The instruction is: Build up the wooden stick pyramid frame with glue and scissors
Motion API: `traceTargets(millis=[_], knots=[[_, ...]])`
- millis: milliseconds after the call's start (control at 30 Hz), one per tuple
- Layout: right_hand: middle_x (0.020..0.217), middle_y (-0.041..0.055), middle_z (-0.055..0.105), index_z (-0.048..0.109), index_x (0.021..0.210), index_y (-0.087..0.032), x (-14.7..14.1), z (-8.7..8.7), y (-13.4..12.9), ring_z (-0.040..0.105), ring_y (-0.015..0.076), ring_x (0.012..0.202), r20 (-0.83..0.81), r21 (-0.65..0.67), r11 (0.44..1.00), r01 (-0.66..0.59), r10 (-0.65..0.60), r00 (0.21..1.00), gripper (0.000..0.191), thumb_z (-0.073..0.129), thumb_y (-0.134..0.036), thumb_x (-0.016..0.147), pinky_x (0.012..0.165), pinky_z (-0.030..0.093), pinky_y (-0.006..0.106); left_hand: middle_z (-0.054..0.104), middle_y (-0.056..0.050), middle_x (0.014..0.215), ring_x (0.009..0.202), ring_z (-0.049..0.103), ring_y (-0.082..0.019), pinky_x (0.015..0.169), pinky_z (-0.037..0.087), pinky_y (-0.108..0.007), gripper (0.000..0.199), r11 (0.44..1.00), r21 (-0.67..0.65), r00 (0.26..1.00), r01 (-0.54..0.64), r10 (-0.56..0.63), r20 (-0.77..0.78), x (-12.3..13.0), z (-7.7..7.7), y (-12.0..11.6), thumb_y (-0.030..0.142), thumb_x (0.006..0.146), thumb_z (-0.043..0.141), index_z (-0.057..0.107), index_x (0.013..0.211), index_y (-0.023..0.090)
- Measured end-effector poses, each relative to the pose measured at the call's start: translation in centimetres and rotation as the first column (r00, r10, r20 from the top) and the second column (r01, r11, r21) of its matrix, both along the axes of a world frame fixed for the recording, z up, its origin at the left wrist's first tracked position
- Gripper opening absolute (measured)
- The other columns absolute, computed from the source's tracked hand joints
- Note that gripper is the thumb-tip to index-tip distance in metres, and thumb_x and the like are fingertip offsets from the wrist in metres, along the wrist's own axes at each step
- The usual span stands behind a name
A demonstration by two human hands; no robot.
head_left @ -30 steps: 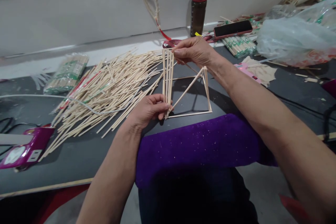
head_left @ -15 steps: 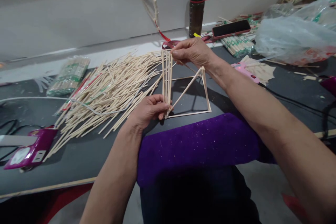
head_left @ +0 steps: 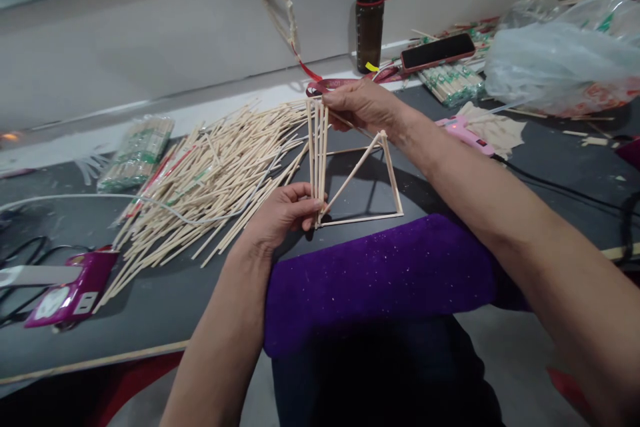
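Note:
A frame of thin wooden sticks (head_left: 354,173) stands on the dark table, with several near-upright sticks side by side at its left and slanting ones meeting in a peak at its right. My left hand (head_left: 295,208) pinches the lower end of the upright sticks, close to the bottom corner. At their top end, the fingers of my right hand (head_left: 356,103) are closed on the same sticks. To the left of the frame lies a large loose pile of sticks (head_left: 225,173).
A pink glue gun (head_left: 465,133) lies right of my right hand. Behind are a bottle (head_left: 370,30), a phone (head_left: 437,52) and a plastic bag (head_left: 560,63). A purple device (head_left: 75,290) and packed sticks (head_left: 137,150) are at left. Purple cloth (head_left: 380,280) covers the front edge.
The view has shifted slightly. My right hand has sunk a little at the top of the upright sticks; my left hand keeps its hold at the bottom.

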State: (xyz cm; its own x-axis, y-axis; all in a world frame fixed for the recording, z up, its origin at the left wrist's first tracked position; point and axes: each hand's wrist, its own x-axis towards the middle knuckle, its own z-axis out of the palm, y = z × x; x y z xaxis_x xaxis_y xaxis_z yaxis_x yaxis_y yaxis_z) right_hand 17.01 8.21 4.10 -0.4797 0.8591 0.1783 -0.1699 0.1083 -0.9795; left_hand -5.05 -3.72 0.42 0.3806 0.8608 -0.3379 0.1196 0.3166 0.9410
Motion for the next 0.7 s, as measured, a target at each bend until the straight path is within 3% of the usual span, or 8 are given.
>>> traceTargets(millis=[433, 700], knots=[[0.058, -0.0020, 0.050, 0.058, 0.075, -0.013, -0.61, 0.18, -0.27, 0.041, 0.0072, 0.052, -0.009, -0.098, 0.994, 0.058, -0.059, 0.998, 0.023, 0.058, -0.018, 0.098, 0.047, 0.031, 0.021, 0.071, -0.004, 0.068, 0.041, 0.050, -0.004, 0.041, 0.031, -0.017, 0.020, 1.000, 0.017, 1.000, 0.006, -0.006, -0.028, 0.01, 0.01, -0.05, 0.029, 0.071, 0.080, 0.071, 0.080, 0.013], [0.055, -0.0020, 0.047, 0.053, 0.064, -0.013, -0.83, 0.61, -0.81, 0.038, 0.0062, 0.050, -0.016, -0.083, 0.994, 0.078, -0.079, 0.997, 0.035, 0.052, -0.010, 0.099, 0.048, 0.031, 0.021, 0.072, -0.005, 0.070, 0.041, 0.049, -0.004, 0.043, 0.033, -0.019, 0.019, 0.999, 0.036, 0.999, 0.004, -0.002, -0.041, 0.23, 0.17, -0.16, 0.028, 0.069, 0.079, 0.071, 0.078, 0.013]])
